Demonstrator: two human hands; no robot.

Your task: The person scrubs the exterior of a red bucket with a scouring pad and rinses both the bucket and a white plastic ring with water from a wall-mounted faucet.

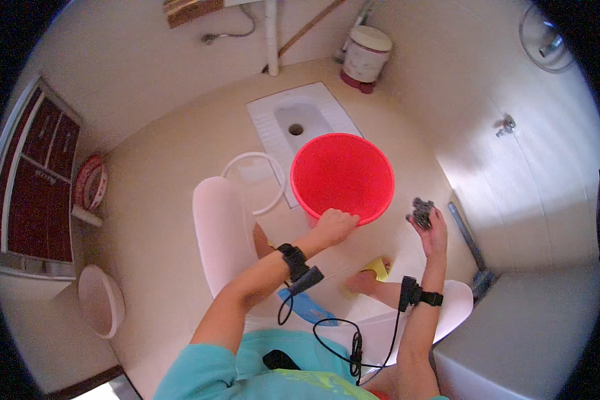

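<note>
A red plastic bucket (pixel 341 172) is tilted so that its open mouth faces me. My left hand (pixel 336 226) grips the near edge of its rim. To the right of the bucket, my right hand (pixel 432 231) holds a grey steel-wool scourer (pixel 422 212) between thumb and fingers, apart from the bucket. The inside of the bucket looks evenly red, and its base is hidden by glare and shade. Black straps with small devices (pixel 305 280) sit on both wrists, joined by a thin cable (pixel 356 345).
Beyond the bucket lies a white squat toilet (pixel 262 120) set in the floor. A white hose (pixel 280 175) loops beside it. A lidded bin (pixel 367 55) stands in the far corner. On the right are a wall tap (pixel 506 125) and a long-handled tool (pixel 467 235); at left, a pale bucket (pixel 100 302).
</note>
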